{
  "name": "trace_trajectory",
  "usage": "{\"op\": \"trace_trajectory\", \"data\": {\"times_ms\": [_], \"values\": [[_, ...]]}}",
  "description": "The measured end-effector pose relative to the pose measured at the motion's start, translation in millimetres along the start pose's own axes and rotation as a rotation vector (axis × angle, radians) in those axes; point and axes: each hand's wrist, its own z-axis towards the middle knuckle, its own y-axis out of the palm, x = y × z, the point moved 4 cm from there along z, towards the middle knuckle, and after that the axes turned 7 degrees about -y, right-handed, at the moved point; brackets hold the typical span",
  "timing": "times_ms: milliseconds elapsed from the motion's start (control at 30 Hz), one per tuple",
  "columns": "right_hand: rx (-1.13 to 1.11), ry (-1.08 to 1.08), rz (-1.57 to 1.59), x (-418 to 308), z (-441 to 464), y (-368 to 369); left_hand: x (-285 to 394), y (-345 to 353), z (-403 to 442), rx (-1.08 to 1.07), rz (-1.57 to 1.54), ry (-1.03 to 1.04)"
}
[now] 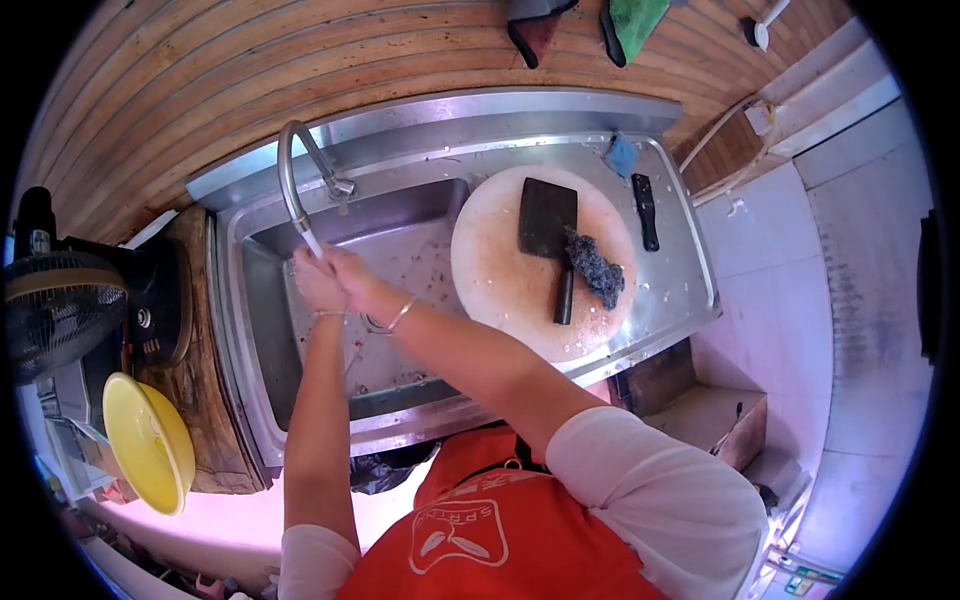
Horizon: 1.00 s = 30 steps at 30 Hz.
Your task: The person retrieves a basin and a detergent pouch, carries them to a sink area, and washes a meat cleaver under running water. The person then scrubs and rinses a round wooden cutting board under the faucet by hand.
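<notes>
Under the spout of the curved metal faucet (288, 180), my left hand (316, 285) and my right hand (352, 278) press together above the sink basin (410, 290). The fingers of my right hand close over my left hand, whose own fingers are mostly hidden. Small food scraps lie scattered on the basin floor. Right of the hands, a round cutting board (490, 290) overlaps the basin edge. On it lies a cleaver (547, 218) with a dark blade, and a grey scouring pad (597, 270) rests beside and partly against its handle.
A black-handled tool (645, 212) and a crumpled blue cloth (621, 154) lie on the steel drainboard (680, 260). At left are a yellow basin (150, 445) and a fan (65, 310). Two cloths, including a green one (634, 28), hang at the wooden wall.
</notes>
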Motion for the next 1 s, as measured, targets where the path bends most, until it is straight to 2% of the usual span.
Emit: {"op": "trace_trajectory", "data": {"times_ms": [67,100,133,167,200,233,300,367,400,467,500,567,600,700,767,833,900,967,1000], "values": [[0.091,-0.113,-0.458,-51.6,-38.4,7.8,-44.0,39.2,11.3,-0.209,-0.317,-0.181],[0.050,-0.174,-0.672,-71.8,-56.9,-5.3,-58.6,55.0,13.5,-0.311,-0.478,-0.271],[0.030,-0.340,-0.928,-89.6,-75.0,-33.7,-56.9,54.8,7.1,-0.369,-0.728,-0.575],[0.180,-0.246,-1.400,-120.3,-107.1,-47.7,-43.8,48.1,-3.1,-0.420,-0.976,-0.879],[0.300,-0.422,-1.588,-141.2,-146.2,-75.9,-34.9,45.8,-13.1,-0.465,-1.221,-1.183],[0.465,-0.581,-1.770,-161.5,-186.7,-103.8,-36.5,45.5,-13.2,-0.483,-1.210,-1.189],[0.932,-0.374,-2.139,-189.3,-247.5,-149.7,-47.8,57.0,-10.1,-0.522,-1.191,-1.195],[1.129,-0.516,-2.116,-197.1,-276.8,-139.0,-74.9,87.1,-2.0,-0.767,-1.308,-1.020],[1.156,-0.413,-2.049,-198.4,-278.1,-148.6,-70.5,84.5,-3.6,-0.884,-1.359,-0.927],[1.196,-0.221,-1.899,-196.8,-269.4,-169.1,-64.7,79.0,-7.2,-1.042,-1.501,-0.920],[1.087,-0.238,-1.630,-196.1,-264.7,-167.6,-56.0,73.2,-8.5,-1.120,-1.572,-0.908],[0.844,-0.240,-1.107,-193.9,-253.2,-154.8,-56.9,74.8,7.4,-0.866,-1.416,-0.909],[0.738,-0.225,-0.688,-183.7,-248.0,-157.9,-55.1,70.5,10.8,-0.778,-1.350,-0.896],[0.518,-0.229,-0.575,-163.7,-242.6,-115.6,-28.3,43.7,18.6,-0.591,-1.182,-0.818],[0.397,-0.150,-0.580,-147.6,-231.2,-75.1,1.3,18.9,10.9,-0.681,-1.274,-0.674],[0.312,-0.057,-0.551,-121.8,-207.6,-53.9,31.0,-1.6,-11.8,-0.715,-1.000,-0.538],[0.228,0.001,-0.592,-95.1,-178.6,-38.3,45.6,-1.7,-45.7,-0.523,-0.506,0.108],[0.149,0.046,-0.638,-74.4,-157.4,-21.7,43.6,15.2,-69.5,-0.386,-0.318,0.295],[0.114,0.064,-0.666,-66.0,-150.3,-13.9,34.9,7.4,-67.9,-0.349,-0.208,0.275]]}}
